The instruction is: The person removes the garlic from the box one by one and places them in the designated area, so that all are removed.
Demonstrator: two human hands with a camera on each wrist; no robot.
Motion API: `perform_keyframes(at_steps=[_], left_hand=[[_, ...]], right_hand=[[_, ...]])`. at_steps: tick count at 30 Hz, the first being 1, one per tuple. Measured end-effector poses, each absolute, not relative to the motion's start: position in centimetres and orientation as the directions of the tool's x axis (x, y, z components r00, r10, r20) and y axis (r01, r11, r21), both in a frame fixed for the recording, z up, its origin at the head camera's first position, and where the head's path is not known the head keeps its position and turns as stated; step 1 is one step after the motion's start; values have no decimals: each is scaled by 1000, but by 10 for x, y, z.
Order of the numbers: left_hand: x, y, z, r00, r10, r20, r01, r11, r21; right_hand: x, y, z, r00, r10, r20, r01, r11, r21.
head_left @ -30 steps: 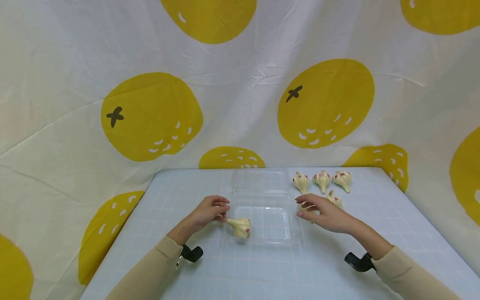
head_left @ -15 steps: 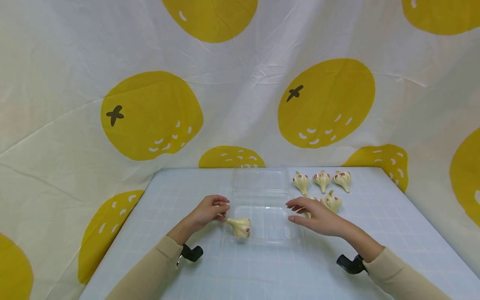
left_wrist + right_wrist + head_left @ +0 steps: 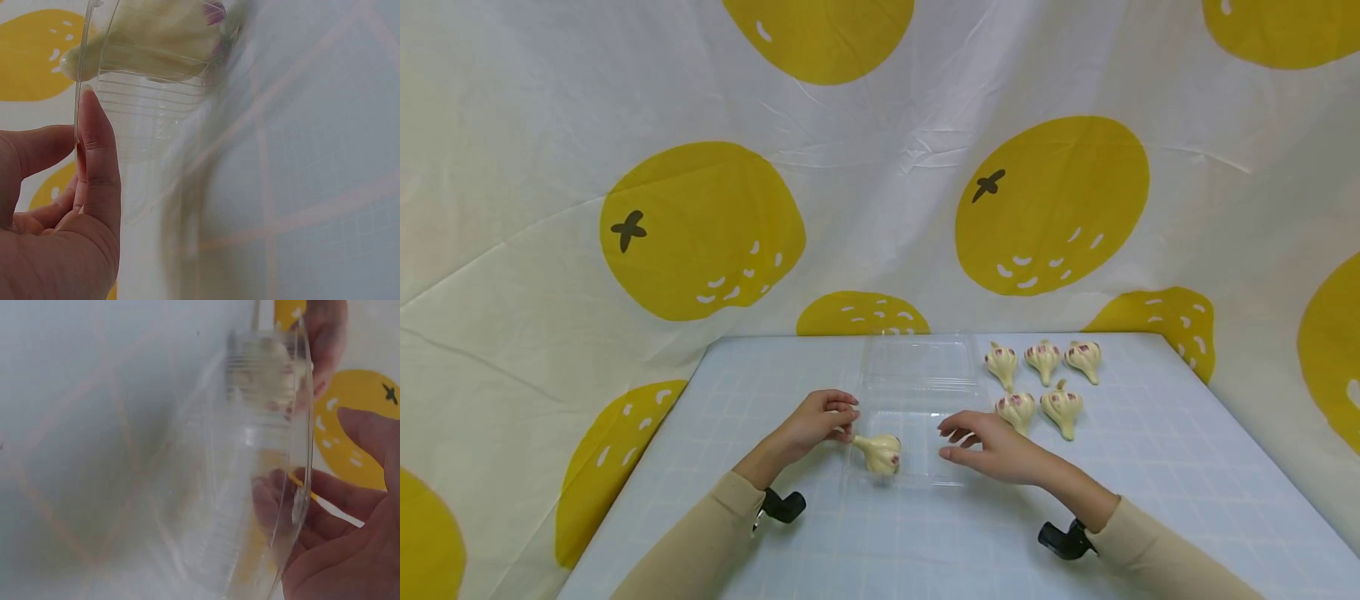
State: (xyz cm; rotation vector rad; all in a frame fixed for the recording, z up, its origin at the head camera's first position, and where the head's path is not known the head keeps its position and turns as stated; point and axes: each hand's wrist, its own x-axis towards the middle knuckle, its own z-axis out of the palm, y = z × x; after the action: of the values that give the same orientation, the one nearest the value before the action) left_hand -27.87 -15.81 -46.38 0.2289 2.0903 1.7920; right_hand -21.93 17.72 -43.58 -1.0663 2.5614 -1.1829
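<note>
A clear plastic clamshell container (image 3: 919,458) lies open on the table, its lid (image 3: 920,362) folded back toward the wall. One garlic bulb (image 3: 880,454) with a pale stem lies in the left part of its base, stem pointing left. My left hand (image 3: 815,425) pinches the left rim of the base between thumb and finger, as the left wrist view shows close up. Over the right part of the base is my right hand (image 3: 992,450), fingers parted and loosely bent, with nothing in it. In the right wrist view, that hand (image 3: 350,519) is beside the container's clear wall (image 3: 300,425).
Several more garlic bulbs lie right of the container, three in a back row (image 3: 1043,362) and two in front, a left one (image 3: 1015,411) and a right one (image 3: 1062,408). A light checked cloth (image 3: 880,550) covers the table. Behind hangs a fruit-print curtain (image 3: 880,208).
My right hand has moved left, from beside the front garlic bulbs to over the container's right part, uncovering those bulbs. The left hand stays at the rim.
</note>
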Motion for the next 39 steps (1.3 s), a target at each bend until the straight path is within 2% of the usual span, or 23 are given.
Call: perform_keyframes(at_steps=[6, 13, 21, 26, 31, 39], left_hand=[[-280, -158, -464, -916, 357, -185, -124, 188, 974], [-280, -158, -464, -916, 354, -188, -127, 187, 974], [-279, -158, -464, -916, 365, -166, -104, 183, 978], [-279, -158, -465, -913, 377, -155, -94, 173, 980], [-279, -158, -463, -915, 372, -153, -93, 176, 980], [-279, -158, -465, -918, 359, -168, -110, 177, 978]], right_hand=[[-220, 157, -443, -691, -706, 158, -573, 401, -714], [-220, 138, -447, -666, -745, 47, -533, 431, -728], [-223, 123, -450, -650, -760, -1, -516, 442, -733], [-224, 116, -448, -677, -736, -20, -499, 478, -723], [-226, 111, -446, -731, -682, -17, -467, 518, -716], [-230, 102, -449, -815, -573, -85, -300, 543, -785]])
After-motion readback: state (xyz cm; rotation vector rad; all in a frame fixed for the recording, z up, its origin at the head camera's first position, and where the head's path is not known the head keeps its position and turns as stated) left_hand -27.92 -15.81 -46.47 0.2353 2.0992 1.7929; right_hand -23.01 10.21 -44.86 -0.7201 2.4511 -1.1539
